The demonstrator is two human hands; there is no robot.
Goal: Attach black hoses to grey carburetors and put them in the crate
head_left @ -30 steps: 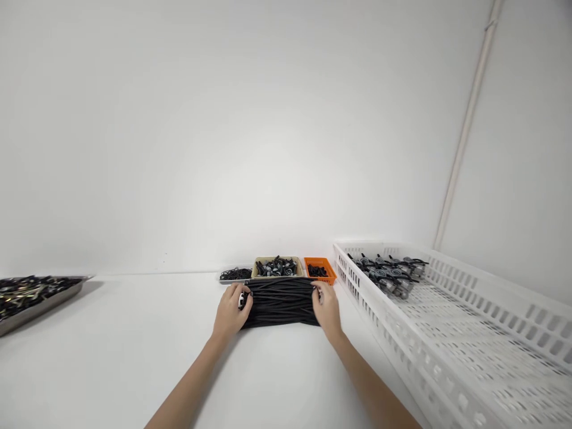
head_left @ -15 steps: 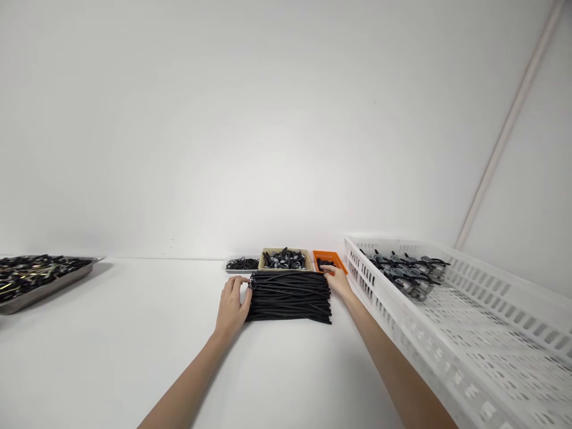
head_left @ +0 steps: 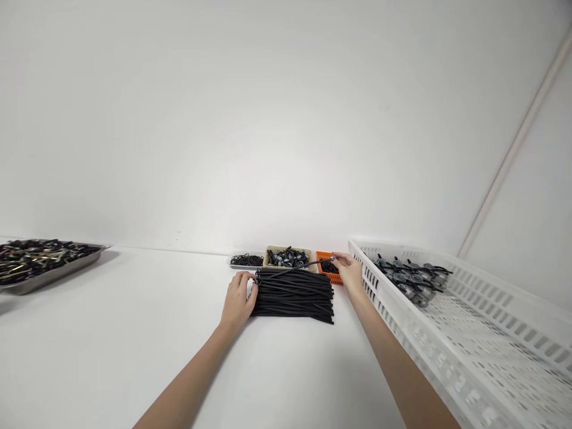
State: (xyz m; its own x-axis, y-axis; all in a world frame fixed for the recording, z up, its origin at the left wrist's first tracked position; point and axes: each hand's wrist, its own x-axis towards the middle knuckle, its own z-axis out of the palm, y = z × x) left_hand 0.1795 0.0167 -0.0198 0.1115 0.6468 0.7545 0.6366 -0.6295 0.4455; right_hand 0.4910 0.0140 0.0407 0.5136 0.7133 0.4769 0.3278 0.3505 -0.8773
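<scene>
A row of thin black tubes (head_left: 292, 298) lies side by side on the white table, with small shiny bits at the left ends. My left hand (head_left: 239, 300) is curled against those left ends, thumb and fingers closed at the top corner of the row. Pinched in my right hand (head_left: 351, 273) is the right end of one black tube (head_left: 308, 264), raised at a slant above the others. A small shiny spot shows at the fingertips, too small to name. The tube's left end runs down towards my left hand.
Behind the row stand a shallow tray (head_left: 246, 260) of thin black loops, a beige tray (head_left: 269, 248) of black and grey parts, and an orange basket (head_left: 331, 279) of small black pieces. At right, a white crate (head_left: 429, 348) holds black-and-clear parts (head_left: 411, 277). A metal tray (head_left: 53, 277) of parts is far left.
My right hand has lifted one tube's right end off the row and moved slightly up and right. The left hand stays at the left ends. The view has shifted a little.
</scene>
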